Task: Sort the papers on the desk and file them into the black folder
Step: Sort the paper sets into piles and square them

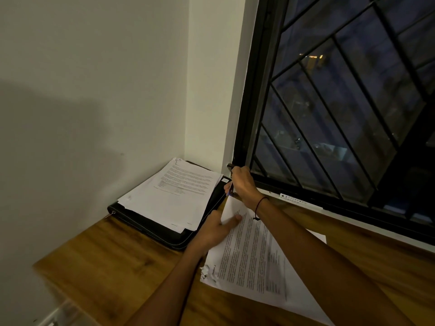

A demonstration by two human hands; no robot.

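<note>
No text can be read with certainty. The top white sheet of the paper stack (179,184) on the open black zip folder (150,228) carries several printed paragraphs and a small table, but the letters are too small to make out. The white printed sheet with a torn corner (254,260), which lies on the brown wooden desk (113,255), shows dense lines of print and one short bold heading near the torn corner; motion blur makes them illegible. A narrow white strip (293,199) on the lower black window frame (313,196) bears small dark marks, also unreadable.
</note>
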